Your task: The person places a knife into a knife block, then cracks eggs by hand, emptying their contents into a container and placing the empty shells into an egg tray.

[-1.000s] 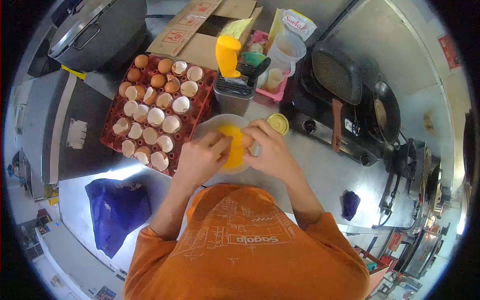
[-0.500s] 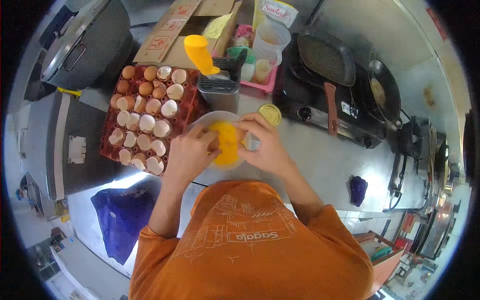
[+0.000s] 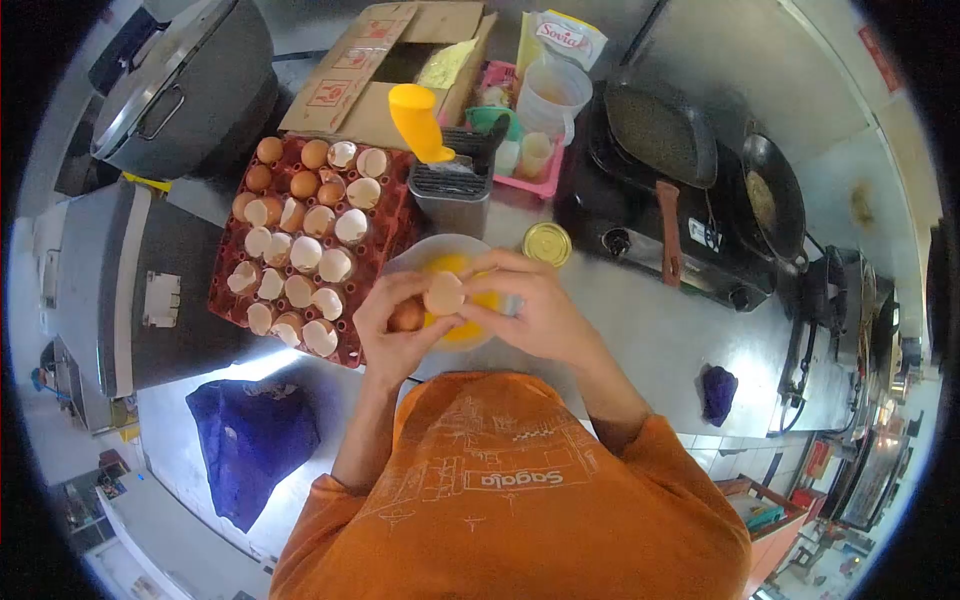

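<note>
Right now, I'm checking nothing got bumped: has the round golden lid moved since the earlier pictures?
No: judged against the left stove knob, the round golden lid sits in the same spot, just left of it.

"Sovia" on pouch (image 3: pixel 563 40), "Sagala" on shirt (image 3: pixel 520 520)

A person wearing an orange shirt (image 3: pixel 510 555) is pictured with bare forearms, the left hand (image 3: pixel 392 328) and right hand (image 3: pixel 540 312) likewise ungloved. Across the shirtfront runs a pale line drawing, centered on a framed lettering panel (image 3: pixel 522 480) whose word appears to begin "Saga." Building-like outlines (image 3: pixel 440 475) stand to the left of the panel, with finer sketched lines above it and small, sprig-like marks (image 3: pixel 474 520) below. The plain orange sleeves (image 3: pixel 655 455), on either side of the panel, end near the elbows.
</note>
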The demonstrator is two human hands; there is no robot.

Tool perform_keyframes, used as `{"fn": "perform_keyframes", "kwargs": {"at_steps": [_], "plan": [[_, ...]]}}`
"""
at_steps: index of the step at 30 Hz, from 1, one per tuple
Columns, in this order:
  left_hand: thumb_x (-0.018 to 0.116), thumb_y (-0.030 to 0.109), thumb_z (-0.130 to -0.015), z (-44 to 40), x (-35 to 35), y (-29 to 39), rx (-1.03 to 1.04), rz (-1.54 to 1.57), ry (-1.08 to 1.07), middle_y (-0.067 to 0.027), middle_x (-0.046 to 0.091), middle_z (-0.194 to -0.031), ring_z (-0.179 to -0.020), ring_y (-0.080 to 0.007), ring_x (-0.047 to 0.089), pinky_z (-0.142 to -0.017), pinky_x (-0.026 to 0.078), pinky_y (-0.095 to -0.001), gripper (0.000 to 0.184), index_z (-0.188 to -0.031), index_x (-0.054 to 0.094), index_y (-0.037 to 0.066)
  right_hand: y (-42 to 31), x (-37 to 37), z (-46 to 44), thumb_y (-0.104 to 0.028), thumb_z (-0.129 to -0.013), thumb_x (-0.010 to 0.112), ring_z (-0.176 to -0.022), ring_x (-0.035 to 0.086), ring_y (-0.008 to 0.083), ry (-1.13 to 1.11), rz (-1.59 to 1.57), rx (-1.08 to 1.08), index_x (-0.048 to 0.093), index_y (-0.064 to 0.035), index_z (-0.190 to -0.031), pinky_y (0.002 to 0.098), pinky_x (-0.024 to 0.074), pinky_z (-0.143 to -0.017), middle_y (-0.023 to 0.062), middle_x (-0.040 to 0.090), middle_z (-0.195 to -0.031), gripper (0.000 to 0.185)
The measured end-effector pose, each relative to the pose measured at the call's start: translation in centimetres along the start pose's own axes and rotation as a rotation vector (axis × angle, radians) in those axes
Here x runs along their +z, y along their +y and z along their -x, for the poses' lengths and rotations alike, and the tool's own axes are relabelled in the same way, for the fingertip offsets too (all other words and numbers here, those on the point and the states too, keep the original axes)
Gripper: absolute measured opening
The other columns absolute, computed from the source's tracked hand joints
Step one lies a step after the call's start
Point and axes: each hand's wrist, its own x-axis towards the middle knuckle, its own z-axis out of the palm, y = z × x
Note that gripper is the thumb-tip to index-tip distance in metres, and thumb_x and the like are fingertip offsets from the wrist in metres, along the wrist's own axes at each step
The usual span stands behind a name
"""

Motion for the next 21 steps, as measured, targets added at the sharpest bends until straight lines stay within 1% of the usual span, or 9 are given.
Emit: {"fn": "perform_keyframes", "kwargs": {"at_steps": [2, 4, 5, 11, 13, 14, 17, 18, 21], "plan": [[0.095, 0.016, -0.061, 0.2, -0.1, -0.3, 0.038, 0.082, 0.007, -0.0130, 0.070, -0.106, -0.099, -0.0244, 0.066, -0.088, 0.053, -0.0361, 0.050, -0.101, 0.070, 0.002, -0.2, 0.3, -0.2, -0.009, -0.076, 0.081, -0.099, 0.068, 0.0279, -0.037, 0.000, -0.011, 0.068, -0.0029, -0.110, 0.0365, 0.0536, -0.089, 0.0129, 0.066, -0.113, 0.037], [0.095, 0.016, -0.062, 0.4, 0.2, -0.4, 0.062, 0.056, 0.053, -0.0133, 0.070, -0.106, -0.099, -0.0250, 0.066, -0.088, 0.053, -0.0370, 0.049, -0.101, 0.069, 0.002, -1.3, 1.1, -0.6, -0.011, -0.074, 0.083, -0.096, 0.068, 0.0311, 0.129, -0.355, 0.287, 0.066, -0.0020, -0.111, 0.0383, 0.0536, -0.087, 0.0153, 0.067, -0.108, 0.042], [0.095, 0.017, -0.063, 0.6, 0.5, -0.6, 0.082, 0.034, 0.085, -0.0135, 0.070, -0.105, -0.099, -0.0257, 0.066, -0.087, 0.053, -0.0379, 0.049, -0.101, 0.069, 0.002, -2.1, 1.3, -1.1, -0.011, -0.074, 0.083, -0.096, 0.068, 0.0311, 0.104, -0.358, 0.272, 0.066, -0.0020, -0.111, 0.0383, 0.0536, -0.087, 0.0153, 0.067, -0.108, 0.042], [0.094, 0.016, -0.066, 1.3, 2.1, -1.8, 0.203, 0.290, 0.275, -0.0191, 0.063, -0.122, -0.103, -0.0263, 0.066, -0.087, 0.056, -0.0390, 0.072, -0.125, 0.054, 0.006, -4.1, 2.5, -5.3, -0.015, -0.070, 0.084, -0.095, 0.065, 0.0361, -0.033, -0.001, 0.205, 0.065, -0.0013, -0.111, 0.0419, 0.0525, -0.084, 0.0180, 0.064, -0.107, 0.047], [0.094, 0.006, -0.065, 1.3, 2.1, -1.6, 0.080, 0.307, 0.429, -0.0195, 0.054, -0.130, -0.107, -0.0262, 0.064, -0.091, 0.056, -0.0366, 0.083, -0.129, 0.041, 0.006, -5.5, 3.3, -8.8, -0.015, -0.071, 0.084, -0.098, 0.066, 0.0298, 0.040, 0.158, 0.092, 0.066, -0.0022, -0.110, 0.0375, 0.0538, -0.083, 0.0142, 0.064, -0.108, 0.045], [0.094, 0.007, -0.066, 2.0, 1.8, -1.2, -0.107, 0.270, 0.385, -0.0155, 0.059, -0.121, -0.102, -0.0224, 0.064, -0.087, 0.055, -0.0325, 0.075, -0.125, 0.047, 0.005, -5.4, 4.4, -10.8, -0.018, -0.070, 0.083, -0.099, 0.066, 0.0341, 0.049, 0.166, 0.002, 0.066, -0.0023, -0.109, 0.0400, 0.0531, -0.085, 0.0159, 0.065, -0.107, 0.045], [0.093, 0.010, -0.069, 1.6, 1.3, -0.5, -0.072, 0.016, 0.144, -0.0106, 0.064, -0.106, -0.089, -0.0179, 0.065, -0.079, 0.054, -0.0285, 0.062, -0.117, 0.054, 0.004, -4.3, 8.5, -18.7, -0.024, -0.068, 0.082, -0.106, 0.063, 0.0413, -0.044, 0.152, -0.143, 0.066, -0.0021, -0.109, 0.0457, 0.0509, -0.090, 0.0217, 0.067, -0.108, 0.049], [0.092, 0.013, -0.071, 1.9, 2.4, -1.2, -0.105, 0.101, 0.154, -0.0078, 0.065, -0.092, -0.076, -0.0154, 0.063, -0.066, 0.053, -0.0278, 0.053, -0.111, 0.059, 0.004, -4.1, 9.7, -21.2, -0.026, -0.068, 0.082, -0.108, 0.063, 0.0400, -0.104, 0.169, -0.049, 0.066, -0.0018, -0.110, 0.0455, 0.0509, -0.091, 0.0228, 0.068, -0.110, 0.051], [0.089, 0.018, -0.074, 2.2, 2.5, -1.2, -0.072, -0.069, 0.040, -0.0057, 0.063, -0.090, -0.061, -0.0130, 0.059, -0.054, 0.050, -0.0309, 0.048, -0.112, 0.062, 0.006, -1.9, 12.9, -26.0, -0.027, -0.067, 0.082, -0.109, 0.064, 0.0382, -0.157, 0.282, 0.004, 0.066, -0.0020, -0.113, 0.0456, 0.0513, -0.092, 0.0237, 0.068, -0.113, 0.055]]}}
